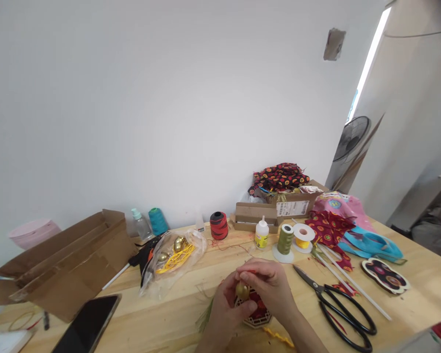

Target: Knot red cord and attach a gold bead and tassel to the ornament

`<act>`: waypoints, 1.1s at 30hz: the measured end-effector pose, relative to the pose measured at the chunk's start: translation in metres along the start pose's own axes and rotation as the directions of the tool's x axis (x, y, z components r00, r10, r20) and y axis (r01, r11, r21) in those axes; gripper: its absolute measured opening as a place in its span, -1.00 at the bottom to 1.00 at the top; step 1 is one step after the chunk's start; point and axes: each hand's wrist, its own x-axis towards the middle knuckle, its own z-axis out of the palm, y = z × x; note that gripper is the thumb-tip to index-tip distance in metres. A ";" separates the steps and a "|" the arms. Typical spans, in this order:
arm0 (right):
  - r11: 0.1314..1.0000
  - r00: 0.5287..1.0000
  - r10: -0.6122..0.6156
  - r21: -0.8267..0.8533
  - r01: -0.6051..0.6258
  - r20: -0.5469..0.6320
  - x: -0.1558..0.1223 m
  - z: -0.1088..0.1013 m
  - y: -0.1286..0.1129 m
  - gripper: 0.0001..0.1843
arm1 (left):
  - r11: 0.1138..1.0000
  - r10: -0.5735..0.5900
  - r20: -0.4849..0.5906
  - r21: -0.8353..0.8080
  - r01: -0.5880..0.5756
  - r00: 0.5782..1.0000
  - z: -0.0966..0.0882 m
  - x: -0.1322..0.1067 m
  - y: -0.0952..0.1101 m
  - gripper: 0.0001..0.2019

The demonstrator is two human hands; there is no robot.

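My left hand (pixel 225 305) is closed around a small gold bell-like ball (pixel 242 290), its thumb below it. Fingertips of my right hand (pixel 274 287) pinch just above the ball, where a bit of red thread (pixel 252 271) shows; the fingers hide most of it. Under both hands is an octagonal ornament (pixel 260 319) with a pale openwork wooden rim and dark red fabric inside. Green tassel strands (pixel 205 316) stick out left of my left hand. A twisted yellow cord (pixel 278 337) lies below my right wrist.
Black-handled scissors (pixel 332 304) lie open to the right, beside white sticks (pixel 356 284). Behind stand a glue bottle (pixel 261 234), green thread spool (pixel 285 240) and red thread cone (pixel 219 226). Leftward are a bag of gold balls (pixel 174 255), a phone (pixel 88 323) and a cardboard box (pixel 73 269).
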 end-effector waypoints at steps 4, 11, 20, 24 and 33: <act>0.999 1.000 -0.031 0.037 0.032 -0.002 -0.002 0.002 0.000 -0.87 | 0.994 -0.059 -0.051 0.093 0.063 0.997 -0.002 0.000 -0.001 -0.70; 0.997 0.996 0.082 -0.006 -0.083 -0.035 0.004 0.001 0.004 -0.92 | 0.979 -0.128 -0.074 0.152 0.138 0.989 0.003 0.008 0.006 -0.81; 0.983 0.979 0.182 0.007 -0.182 -0.089 0.016 -0.010 0.014 -0.83 | 0.874 -0.392 0.067 -0.283 0.394 0.918 -0.011 0.000 0.002 -0.59; 0.978 0.976 0.207 0.024 -0.206 -0.072 0.021 -0.007 0.018 -0.74 | 0.834 -0.424 0.028 -0.377 0.403 0.905 -0.006 -0.002 0.003 -0.65; 0.981 0.979 0.194 0.016 -0.194 -0.056 0.021 -0.001 0.026 -0.67 | 0.907 -0.382 -0.044 -0.211 0.365 0.923 -0.010 0.000 -0.002 -0.65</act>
